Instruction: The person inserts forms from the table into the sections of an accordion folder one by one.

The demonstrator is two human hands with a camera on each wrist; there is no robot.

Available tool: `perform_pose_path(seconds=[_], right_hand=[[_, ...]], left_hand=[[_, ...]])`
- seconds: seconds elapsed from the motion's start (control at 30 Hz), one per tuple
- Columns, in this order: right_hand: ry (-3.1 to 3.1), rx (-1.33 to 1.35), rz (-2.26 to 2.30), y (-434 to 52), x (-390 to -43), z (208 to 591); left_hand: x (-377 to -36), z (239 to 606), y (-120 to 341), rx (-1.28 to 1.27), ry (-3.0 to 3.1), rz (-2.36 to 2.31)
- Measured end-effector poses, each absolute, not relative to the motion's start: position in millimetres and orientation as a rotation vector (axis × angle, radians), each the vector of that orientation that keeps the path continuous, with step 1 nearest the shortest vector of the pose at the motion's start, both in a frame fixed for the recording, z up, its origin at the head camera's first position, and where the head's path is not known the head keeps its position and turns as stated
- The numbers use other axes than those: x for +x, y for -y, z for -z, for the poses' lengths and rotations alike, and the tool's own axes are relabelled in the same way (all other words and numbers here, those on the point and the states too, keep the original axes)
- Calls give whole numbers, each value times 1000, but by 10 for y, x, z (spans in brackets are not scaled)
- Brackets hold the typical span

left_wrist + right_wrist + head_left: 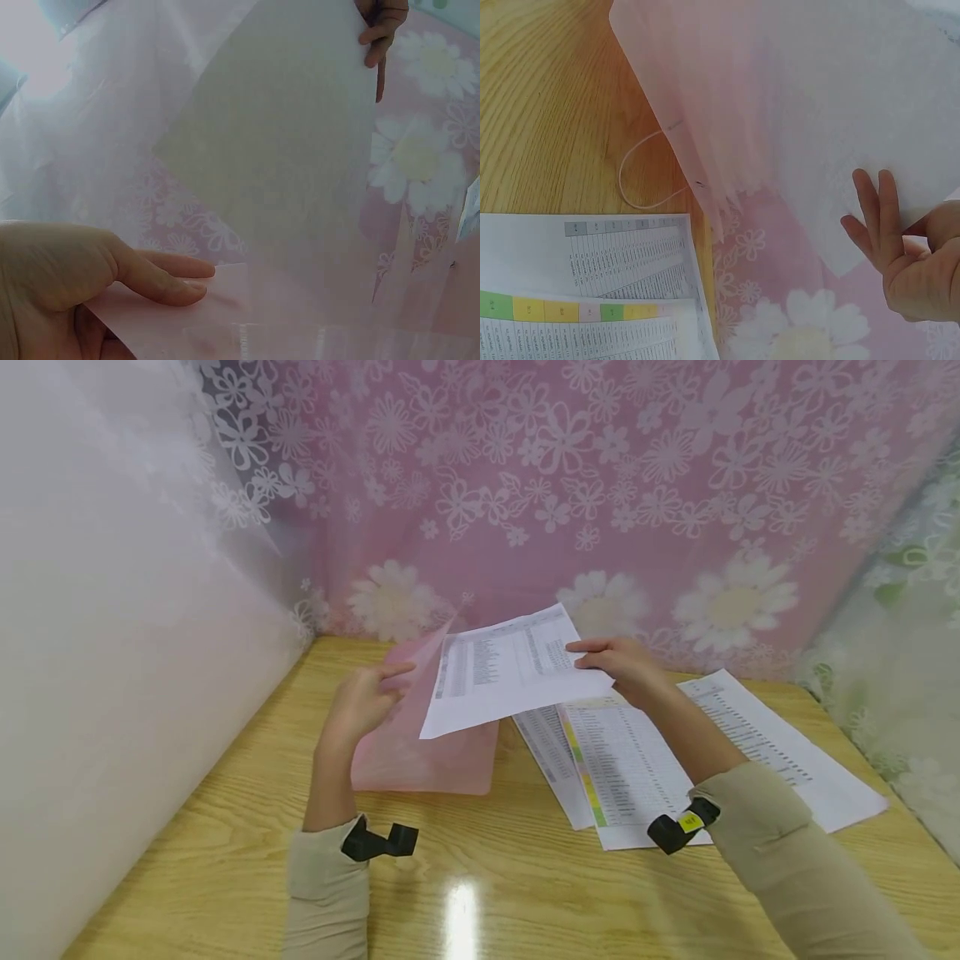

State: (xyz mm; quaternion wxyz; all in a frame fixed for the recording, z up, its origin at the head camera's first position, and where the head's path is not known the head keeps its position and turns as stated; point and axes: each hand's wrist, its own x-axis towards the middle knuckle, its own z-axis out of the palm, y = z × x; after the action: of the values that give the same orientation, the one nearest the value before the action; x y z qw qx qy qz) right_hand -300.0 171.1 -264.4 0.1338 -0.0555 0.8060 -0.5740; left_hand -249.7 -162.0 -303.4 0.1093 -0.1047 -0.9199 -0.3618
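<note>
Right hand (615,668) pinches printed sheet (502,672), hiding pink folder's (420,752) opening.

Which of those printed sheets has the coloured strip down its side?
The middle sheet lying on the table, beside the right forearm. Its left edge shows yellow and green blocks; the others, including the lifted sheet, are plain black-and-white.
</note>
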Motion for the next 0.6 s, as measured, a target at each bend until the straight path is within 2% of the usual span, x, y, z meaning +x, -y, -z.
perform_pose_path(seconds=[0.6], right_hand=[[-2535,-124,1651,-1350,-3129,2760]], left_hand=[[-2489,3028,1550,-334,2720,1061]])
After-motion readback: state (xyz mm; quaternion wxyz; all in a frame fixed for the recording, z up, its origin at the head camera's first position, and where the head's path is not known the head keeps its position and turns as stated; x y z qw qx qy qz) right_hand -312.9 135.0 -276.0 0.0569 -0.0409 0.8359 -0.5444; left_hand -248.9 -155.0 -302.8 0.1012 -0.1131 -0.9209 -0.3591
